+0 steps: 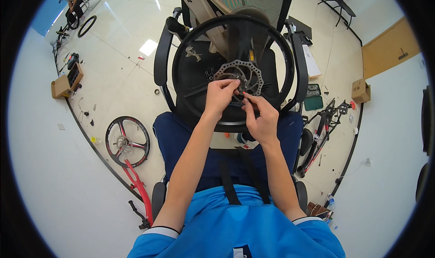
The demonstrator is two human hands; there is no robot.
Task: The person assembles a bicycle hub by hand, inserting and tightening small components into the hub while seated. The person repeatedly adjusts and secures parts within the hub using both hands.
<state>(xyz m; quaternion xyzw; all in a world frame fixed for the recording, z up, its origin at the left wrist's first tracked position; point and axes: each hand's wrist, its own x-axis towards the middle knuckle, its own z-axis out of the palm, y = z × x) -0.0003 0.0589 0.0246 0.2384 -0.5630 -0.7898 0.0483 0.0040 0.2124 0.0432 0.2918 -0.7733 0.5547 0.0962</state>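
We could slip a hand through the black wheel [176, 67], left of its brake disc [258, 79]; far, the pale frame [202, 8] blocks us, with armrests [160, 63] left and right.

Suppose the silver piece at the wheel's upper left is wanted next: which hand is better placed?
Likely the left hand: it sits nearer the silver piece; the right hand is farther off, across the wheel. Both are at the brake disc.

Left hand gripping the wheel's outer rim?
No, the left hand has its fingertips over the brake disc, well inside the wheel's outer rim.
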